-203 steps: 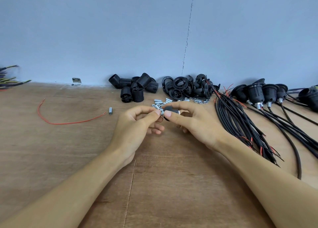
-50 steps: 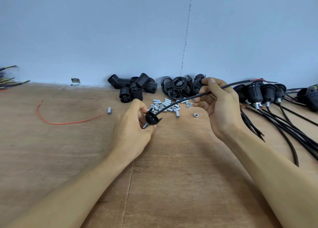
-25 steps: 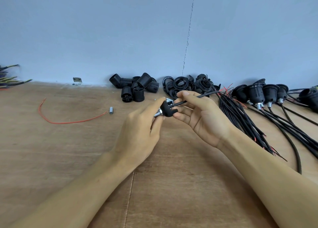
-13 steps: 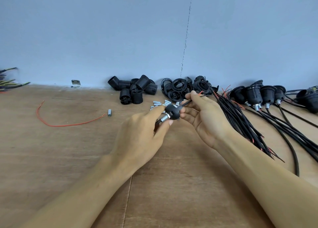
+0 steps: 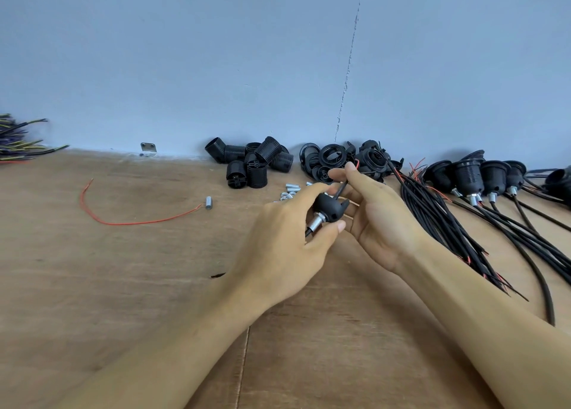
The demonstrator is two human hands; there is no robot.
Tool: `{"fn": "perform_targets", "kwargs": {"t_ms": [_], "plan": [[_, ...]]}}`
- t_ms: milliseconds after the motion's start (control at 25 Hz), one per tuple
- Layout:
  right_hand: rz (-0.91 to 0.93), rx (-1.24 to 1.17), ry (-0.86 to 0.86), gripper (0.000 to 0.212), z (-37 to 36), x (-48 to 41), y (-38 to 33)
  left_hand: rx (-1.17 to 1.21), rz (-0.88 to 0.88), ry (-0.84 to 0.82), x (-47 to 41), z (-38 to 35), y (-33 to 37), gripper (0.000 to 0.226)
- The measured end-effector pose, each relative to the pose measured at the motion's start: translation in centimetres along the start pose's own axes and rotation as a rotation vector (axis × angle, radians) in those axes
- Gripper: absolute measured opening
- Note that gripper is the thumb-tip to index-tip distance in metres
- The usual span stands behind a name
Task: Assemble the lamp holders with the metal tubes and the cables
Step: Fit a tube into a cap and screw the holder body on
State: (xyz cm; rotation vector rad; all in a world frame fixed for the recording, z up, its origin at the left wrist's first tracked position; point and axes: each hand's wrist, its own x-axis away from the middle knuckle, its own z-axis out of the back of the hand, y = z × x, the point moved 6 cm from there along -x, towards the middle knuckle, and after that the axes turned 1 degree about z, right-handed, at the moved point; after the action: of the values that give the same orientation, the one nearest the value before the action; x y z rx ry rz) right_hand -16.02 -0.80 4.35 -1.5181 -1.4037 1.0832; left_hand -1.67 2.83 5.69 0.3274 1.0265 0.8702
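Note:
My left hand (image 5: 285, 238) grips a black lamp holder cap (image 5: 330, 206) with a threaded metal tube (image 5: 315, 221) sticking out of its lower left side. A black cable (image 5: 343, 186) comes out of the cap's top, and my right hand (image 5: 375, 214) pinches it between thumb and forefinger just above the cap. The cable's red wire tip (image 5: 357, 164) shows above my fingers. Both hands hover over the wooden table (image 5: 154, 269), in front of loose metal tubes (image 5: 292, 189).
Along the wall lie black threaded holder bodies (image 5: 253, 161), black rings and caps (image 5: 340, 158), a bundle of black cables (image 5: 448, 223) and several assembled holders (image 5: 475, 177) at the right. A red wire (image 5: 123, 221) and one lone tube (image 5: 208, 202) lie at the left.
The cap has slid along the cable toward its end, so only a short length now sticks out above it. My right hand has moved in close to the cap.

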Motion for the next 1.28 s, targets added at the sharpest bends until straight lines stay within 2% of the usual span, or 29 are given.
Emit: {"fn": "perform_targets", "kwargs": {"t_ms": [80, 160, 320, 400, 480, 560, 640, 720, 880, 960, 1120, 1280], "plan": [[0.001, 0.034, -0.007, 0.035, 0.1, -0.1, 0.0, -0.034, -0.009, -0.025, -0.1, -0.3, 0.1, 0.039], [0.000, 0.112, 0.011, 0.039, 0.2, -0.2, 0.4, -0.181, -0.019, -0.046, -0.1, -0.3, 0.0, 0.039], [0.042, 0.327, 0.121, 0.043, 0.5, -0.2, 0.8, -0.287, 0.099, -0.046, -0.5, -0.2, -1.4, 0.024], [0.133, 0.487, 0.185, 0.040, 0.2, 0.2, 0.1, -0.229, 0.135, -0.019, -0.4, -0.5, -1.9, 0.026], [0.328, 0.653, 0.271, 0.032, -0.5, 0.6, -1.4, -0.069, 0.232, 0.012, -0.4, -0.8, -3.2, 0.027], [0.497, 0.695, 0.313, 0.021, -1.8, 0.4, -2.9, 0.035, 0.336, 0.036, -0.5, -1.1, -4.6, 0.027], [0.563, 0.767, 0.268, 0.012, -4.0, -1.2, -3.6, 0.075, 0.369, 0.034, -0.8, -1.3, -5.2, 0.026], [0.590, 0.977, 0.171, 0.002, -6.6, -3.6, -3.5, 0.047, 0.352, 0.005, -0.9, -1.6, -5.2, 0.021], [0.666, 1.708, 0.069, 0.042, -10.2, -8.2, -1.5, -0.084, 0.317, -0.087, -0.6, -1.8, -5.1, 0.019], [0.596, 1.899, 0.018, 0.055, -10.4, -10.0, -0.4, -0.174, 0.275, -0.128, -0.4, -1.8, -4.7, 0.021], [0.523, 1.986, -0.068, 0.059, -10.0, -12.0, 0.8, -0.240, 0.258, -0.143, -0.5, -1.9, -4.5, 0.027], [0.618, 1.943, 0.072, 0.043, -9.8, -12.2, -0.4, -0.196, 0.285, -0.161, -0.5, -2.0, -4.7, 0.024]]}}
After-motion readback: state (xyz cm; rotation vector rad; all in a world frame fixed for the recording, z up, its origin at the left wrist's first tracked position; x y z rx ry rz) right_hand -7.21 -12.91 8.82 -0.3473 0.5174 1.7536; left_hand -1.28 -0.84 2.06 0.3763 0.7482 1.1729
